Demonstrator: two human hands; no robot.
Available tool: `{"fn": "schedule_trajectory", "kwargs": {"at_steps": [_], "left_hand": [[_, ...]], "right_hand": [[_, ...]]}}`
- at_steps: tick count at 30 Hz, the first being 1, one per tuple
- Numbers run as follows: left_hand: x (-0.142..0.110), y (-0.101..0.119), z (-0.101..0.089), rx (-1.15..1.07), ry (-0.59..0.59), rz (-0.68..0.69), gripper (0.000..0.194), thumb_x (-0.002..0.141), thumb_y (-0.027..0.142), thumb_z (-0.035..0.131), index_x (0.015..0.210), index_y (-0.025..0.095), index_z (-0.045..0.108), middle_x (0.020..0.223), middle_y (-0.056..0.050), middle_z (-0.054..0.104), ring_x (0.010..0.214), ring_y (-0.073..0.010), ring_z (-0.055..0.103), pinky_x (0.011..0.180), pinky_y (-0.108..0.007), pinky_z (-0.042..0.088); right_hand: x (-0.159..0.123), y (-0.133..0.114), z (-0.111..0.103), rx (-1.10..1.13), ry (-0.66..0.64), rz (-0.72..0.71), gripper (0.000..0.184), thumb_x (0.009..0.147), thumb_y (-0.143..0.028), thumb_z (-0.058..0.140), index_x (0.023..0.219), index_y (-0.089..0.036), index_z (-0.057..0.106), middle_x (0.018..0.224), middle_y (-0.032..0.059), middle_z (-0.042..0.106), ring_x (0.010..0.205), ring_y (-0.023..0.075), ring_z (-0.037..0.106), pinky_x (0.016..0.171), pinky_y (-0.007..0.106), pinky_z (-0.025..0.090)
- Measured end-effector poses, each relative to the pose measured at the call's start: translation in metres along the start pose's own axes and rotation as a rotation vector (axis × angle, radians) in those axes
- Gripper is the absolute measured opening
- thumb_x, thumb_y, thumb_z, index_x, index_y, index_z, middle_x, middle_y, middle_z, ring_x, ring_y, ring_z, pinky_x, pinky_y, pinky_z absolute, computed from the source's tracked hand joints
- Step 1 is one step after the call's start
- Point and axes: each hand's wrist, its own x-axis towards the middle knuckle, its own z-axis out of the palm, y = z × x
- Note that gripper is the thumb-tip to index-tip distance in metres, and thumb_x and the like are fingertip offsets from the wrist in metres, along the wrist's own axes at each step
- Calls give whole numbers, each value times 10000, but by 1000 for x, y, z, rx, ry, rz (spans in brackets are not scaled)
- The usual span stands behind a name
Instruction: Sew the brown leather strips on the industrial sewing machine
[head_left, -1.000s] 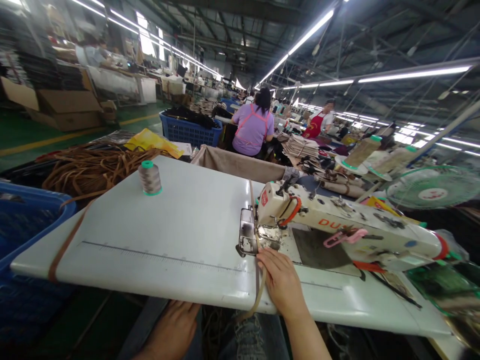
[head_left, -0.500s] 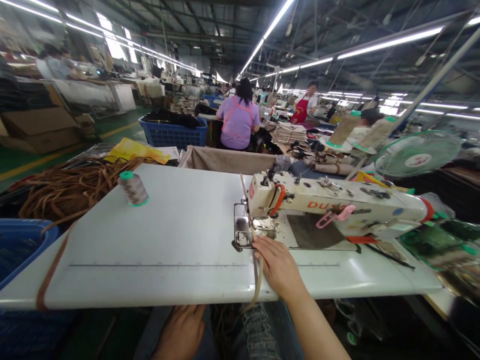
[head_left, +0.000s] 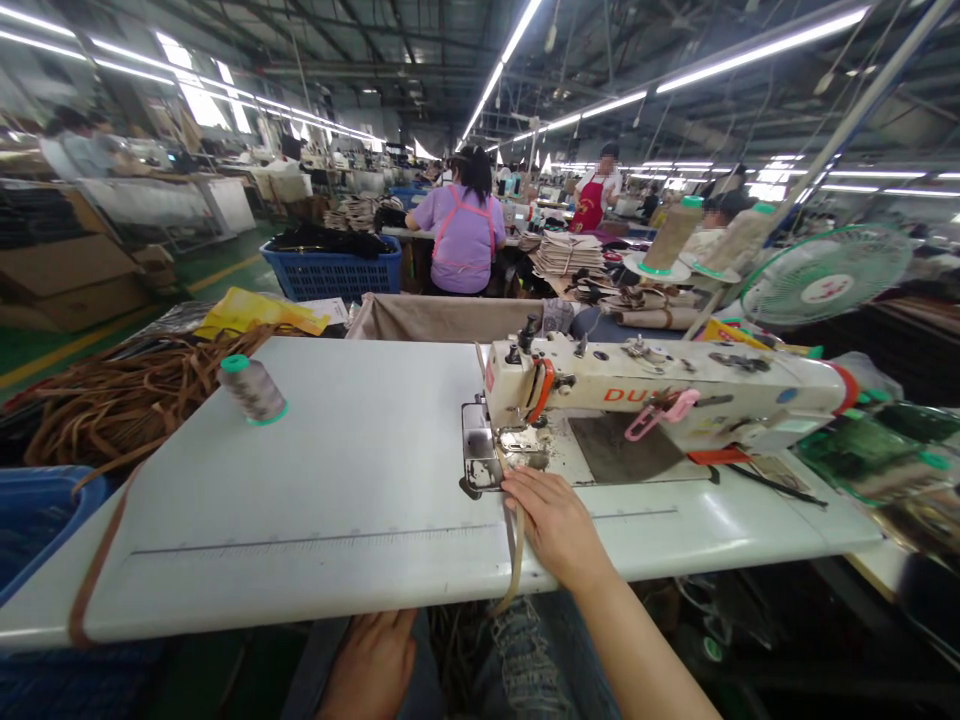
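Head view: right hand point(head_left: 555, 525) flat, ungripping, on strap point(head_left: 514, 545) beside "DU…"-lettered sewing machine point(head_left: 660, 390); left hand point(head_left: 369, 665) seemingly loose below table point(head_left: 315, 500).

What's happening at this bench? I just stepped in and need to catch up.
A person sits at a white sewing machine. Their right hand lies flat on a narrow tan strap at the needle; the strap hangs over the table edge. The left hand is below the table. A thread cone stands to the left.

desk point(head_left: 337, 470) smooth white laminate, slight sheen. sewing machine point(head_left: 660, 390) glossy cream enamel, bare metal at foot. strap point(head_left: 514, 545) matt tan leather-like.
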Motion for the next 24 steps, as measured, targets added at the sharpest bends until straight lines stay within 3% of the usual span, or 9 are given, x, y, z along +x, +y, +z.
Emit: {"fn": "schedule_trajectory", "kwargs": {"at_steps": [9, 24], "left_hand": [[1, 1, -2, 10, -31, 5, 576, 927, 59, 450, 1438, 225, 660, 1412, -114, 705, 1317, -309, 643, 1190, -523, 449], [-2, 7, -6, -20, 69, 3, 594, 901, 29, 458, 1423, 214, 675, 1391, -112, 714, 1323, -303, 628, 1204, -514, 425]], "right_hand": [[-2, 1, 1, 0, -6, -7, 282, 1111, -266, 527, 1306, -220, 726, 1344, 92, 749, 1308, 263, 672, 1079, 476, 563], [-1, 4, 2, -18, -7, -28, 294, 1114, -272, 515, 1320, -240, 723, 1340, 91, 751, 1290, 262, 688, 1057, 477, 583]]}}
